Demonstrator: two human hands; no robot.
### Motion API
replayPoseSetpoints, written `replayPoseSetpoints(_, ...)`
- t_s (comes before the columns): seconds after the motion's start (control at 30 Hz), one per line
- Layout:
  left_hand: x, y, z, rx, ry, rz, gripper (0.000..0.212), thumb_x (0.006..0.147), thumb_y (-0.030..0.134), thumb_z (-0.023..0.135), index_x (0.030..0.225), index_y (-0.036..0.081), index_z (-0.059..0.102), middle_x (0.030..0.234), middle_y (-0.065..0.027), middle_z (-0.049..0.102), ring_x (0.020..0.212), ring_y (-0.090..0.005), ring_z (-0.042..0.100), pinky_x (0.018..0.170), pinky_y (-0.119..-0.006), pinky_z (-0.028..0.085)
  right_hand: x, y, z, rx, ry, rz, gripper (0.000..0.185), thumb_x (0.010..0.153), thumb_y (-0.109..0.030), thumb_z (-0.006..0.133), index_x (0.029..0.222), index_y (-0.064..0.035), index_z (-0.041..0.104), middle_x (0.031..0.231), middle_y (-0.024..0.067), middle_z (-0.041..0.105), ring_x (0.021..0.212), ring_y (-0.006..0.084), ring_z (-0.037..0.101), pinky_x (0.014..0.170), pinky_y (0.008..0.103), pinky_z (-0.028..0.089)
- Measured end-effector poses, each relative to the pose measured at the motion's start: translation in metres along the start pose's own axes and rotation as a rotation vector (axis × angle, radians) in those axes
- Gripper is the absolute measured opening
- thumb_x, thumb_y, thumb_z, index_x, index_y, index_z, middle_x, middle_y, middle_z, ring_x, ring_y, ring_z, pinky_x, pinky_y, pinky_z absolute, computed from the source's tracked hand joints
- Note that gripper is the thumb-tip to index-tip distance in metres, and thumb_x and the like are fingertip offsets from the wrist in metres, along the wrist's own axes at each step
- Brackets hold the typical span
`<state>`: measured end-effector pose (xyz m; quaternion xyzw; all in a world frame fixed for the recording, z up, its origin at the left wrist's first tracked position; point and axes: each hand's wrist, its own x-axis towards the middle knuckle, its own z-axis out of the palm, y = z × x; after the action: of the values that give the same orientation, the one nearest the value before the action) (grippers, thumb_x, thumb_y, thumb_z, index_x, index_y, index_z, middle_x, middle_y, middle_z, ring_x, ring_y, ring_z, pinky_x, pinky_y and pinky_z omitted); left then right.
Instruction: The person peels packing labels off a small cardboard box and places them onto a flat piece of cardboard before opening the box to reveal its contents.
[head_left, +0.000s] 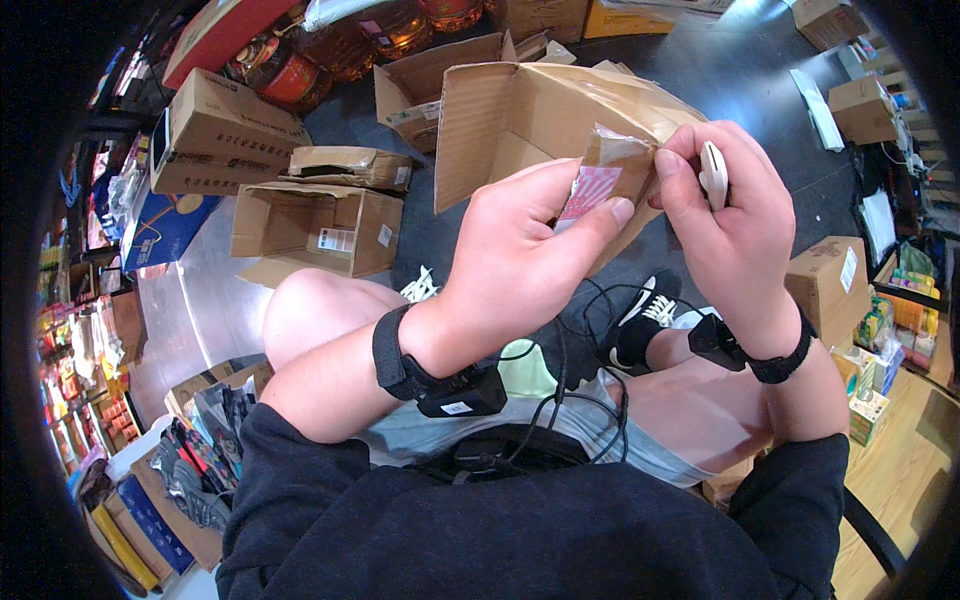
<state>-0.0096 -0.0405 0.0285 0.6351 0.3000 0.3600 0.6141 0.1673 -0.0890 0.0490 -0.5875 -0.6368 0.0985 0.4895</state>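
Note:
An open cardboard box (480, 142) is held up in front of me on its side, its flaps spread. My left hand (517, 247) grips a flap of it, thumb lying by a pink-and-white printed label (591, 195). Clear packing tape (622, 137) covers the flap's upper edge and is wrinkled. At the box's right corner, my right hand (731, 195) pinches the edge between thumb and index finger. Tucked in that same hand is a small white tool (715, 176) with a slot in its end, possibly a box cutter; no blade can be made out.
Two open cartons (360, 232) (409, 97) lie on the dark floor (739, 90) beyond my knees. Large bottles (281, 75) stand at the back left, near a printed carton (225, 135). Black cables (559, 367) hang over my lap. A closed carton (829, 281) sits at right.

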Motion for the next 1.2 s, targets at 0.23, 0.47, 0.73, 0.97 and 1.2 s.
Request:
replayPoseSetpoints(0.23, -0.002, 0.004, 0.001, 0.007, -0.004, -0.053, 0.014, 0.093, 0.009, 0.070, 0.103, 0.000, 0.069, 0.083, 0.0040, 0.066, 0.071, -0.0010, 0.053, 0.059, -0.019, 0.044, 0.001, 0.002, 0.002, -0.166, -0.001, -0.165, 0.016, 0.081, -0.002, 0.071, 0.092, 0.0012, 0.060, 0.081, 0.0137, 0.061, 0.074, 0.0306, 0.060, 0.065, 0.0355, 0.050)
replayPoseSetpoints(0.47, -0.004, 0.008, 0.000, 0.009, 0.003, -0.126, 0.015, 0.093, 0.011, 0.069, 0.103, 0.000, 0.068, 0.082, 0.0041, 0.065, 0.070, -0.0007, 0.053, 0.058, -0.019, 0.043, -0.002, 0.006, 0.006, -0.245, -0.030, -0.270, 0.030, 0.073, 0.001, 0.073, 0.099, 0.0018, 0.057, 0.087, 0.0166, 0.060, 0.077, 0.0349, 0.061, 0.068, 0.0392, 0.051)
replayPoseSetpoints(0.73, -0.005, 0.000, 0.000, -0.015, 0.012, -0.104, 0.015, 0.094, 0.011, 0.068, 0.104, 0.000, 0.067, 0.082, 0.0043, 0.065, 0.070, -0.0001, 0.052, 0.057, -0.019, 0.041, -0.002, 0.005, 0.012, -0.270, -0.037, -0.296, 0.029, 0.074, 0.001, 0.073, 0.099, 0.0020, 0.057, 0.088, 0.0163, 0.060, 0.079, 0.0352, 0.061, 0.069, 0.0397, 0.052)
replayPoseSetpoints(0.97, 0.008, 0.005, -0.008, -0.135, 0.012, -0.172, 0.019, 0.094, 0.019, 0.068, 0.105, 0.003, 0.068, 0.078, 0.0044, 0.064, 0.064, -0.0010, 0.054, 0.053, -0.019, 0.041, -0.007, 0.004, 0.013, -0.151, 0.063, -0.088, 0.023, 0.082, -0.006, 0.075, 0.102, -0.0017, 0.063, 0.085, 0.0105, 0.064, 0.075, 0.0261, 0.064, 0.066, 0.0334, 0.052)
replayPoseSetpoints(1.2, 0.007, 0.008, -0.007, -0.069, 0.016, -0.185, 0.019, 0.093, 0.022, 0.069, 0.101, 0.004, 0.068, 0.072, 0.0050, 0.062, 0.056, -0.0011, 0.050, 0.046, -0.020, 0.038, -0.002, 0.000, 0.013, 0.028, 0.055, 0.202, 0.017, 0.083, -0.009, 0.078, 0.095, -0.0004, 0.068, 0.080, 0.0081, 0.065, 0.067, 0.0132, 0.060, 0.062, 0.0267, 0.048)
